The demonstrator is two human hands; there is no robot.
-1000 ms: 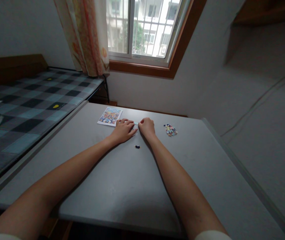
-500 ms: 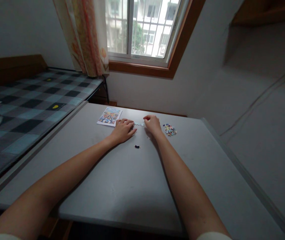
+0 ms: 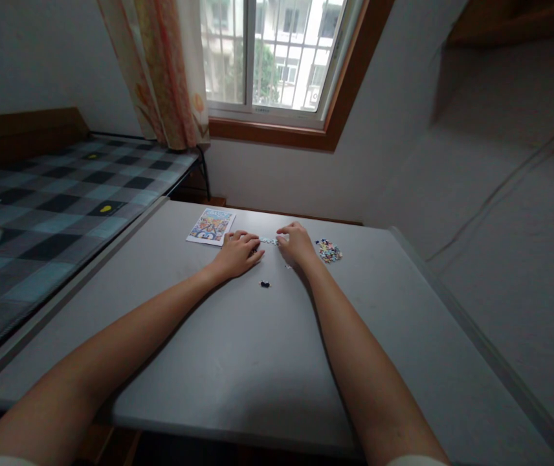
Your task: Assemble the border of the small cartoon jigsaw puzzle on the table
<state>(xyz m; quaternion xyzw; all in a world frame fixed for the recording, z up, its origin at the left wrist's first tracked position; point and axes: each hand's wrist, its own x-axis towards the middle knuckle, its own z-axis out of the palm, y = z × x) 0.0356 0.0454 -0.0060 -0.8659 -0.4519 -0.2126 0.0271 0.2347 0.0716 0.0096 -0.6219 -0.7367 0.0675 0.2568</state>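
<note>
So, we seem only a little way along. A short pale row of puzzle pieces (image 3: 270, 241) is put together near the back edge of the desk (image 3: 238, 349), and our left grip (image 3: 239, 252) covers its left end. That grip lies palm down, loose and spread; we can't tell what is under it. Our right grip (image 3: 281, 235) is by the other end, finger and thumb a bit apart, with no piece we can see between. A loose bit (image 3: 287, 266) and a small dark clump (image 3: 265, 285) lie nearer the front edge. Most pieces look left in the heap (image 3: 329, 250), toward the back right corner. A picture sheet (image 3: 210, 226) lies toward the back left corner. The desk is smooth and pale. Past its left edge is a checked bed (image 3: 63, 202); past the back, a window (image 3: 277, 58) lights our dim room.
</note>
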